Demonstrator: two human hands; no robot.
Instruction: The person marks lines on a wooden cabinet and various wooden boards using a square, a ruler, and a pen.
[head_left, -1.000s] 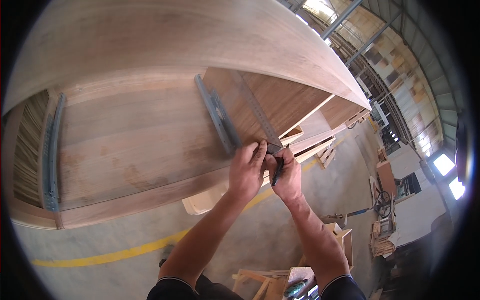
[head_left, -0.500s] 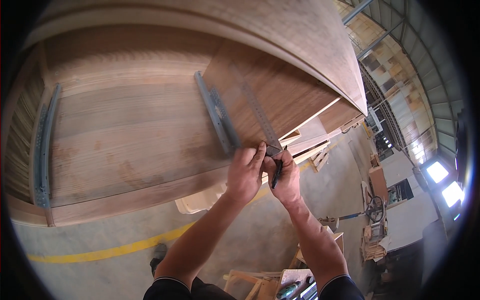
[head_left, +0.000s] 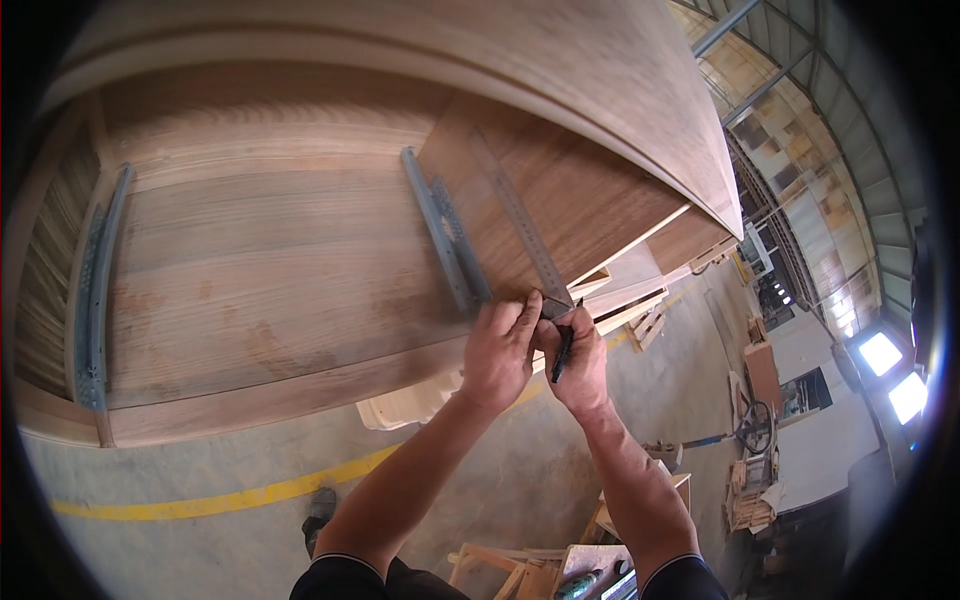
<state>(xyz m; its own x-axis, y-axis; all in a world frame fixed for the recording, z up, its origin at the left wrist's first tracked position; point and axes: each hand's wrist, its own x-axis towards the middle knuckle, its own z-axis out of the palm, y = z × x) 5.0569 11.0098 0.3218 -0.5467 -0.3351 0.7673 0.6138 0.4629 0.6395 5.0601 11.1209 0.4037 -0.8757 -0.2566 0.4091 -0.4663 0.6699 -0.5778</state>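
Head view: hands (head_left: 500, 350) (head_left: 582, 368) grip ruler (head_left: 527, 228) and black pen (head_left: 563, 356), metal rail (head_left: 436, 228) beside, yellow floor line (head_left: 230, 502) below

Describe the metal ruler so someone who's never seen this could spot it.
Find the large wooden cabinet, then its brown inner wall on the right. The ruler runs slantwise across that wall, its lower end at the left hand and right hand. Unlike the blue-grey drawer slide to its left, it is a thin flat strip with fine marks along it.

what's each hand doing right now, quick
Left hand: closed, fingers at the near end of the metal square.
Right hand: closed, holding a black pen.
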